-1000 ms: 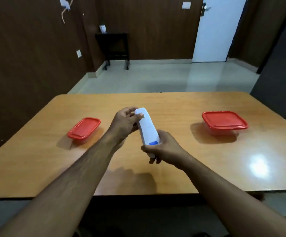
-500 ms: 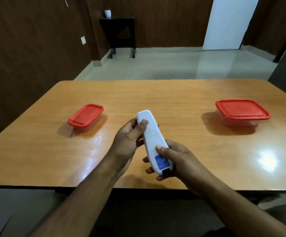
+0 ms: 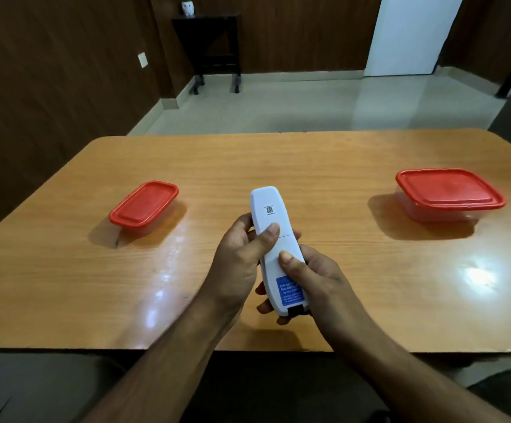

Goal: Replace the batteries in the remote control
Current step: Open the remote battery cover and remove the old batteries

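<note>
A white remote control is held back side up above the near middle of the wooden table. A blue label sits near its lower end and a small QR sticker near its far end. My left hand grips its upper half from the left, thumb lying across the back just above the cover seam. My right hand wraps the lower half, thumb pressed on the battery cover. The cover looks closed; no batteries are visible.
A small clear container with a red lid stands on the table's left. A larger red-lidded container stands on the right. A dark side table is against the far wall, across a pale tiled floor.
The remote has come closer to me and lower over the table's near edge. Both thumbs have shifted onto its back, the right one now on the battery cover.
</note>
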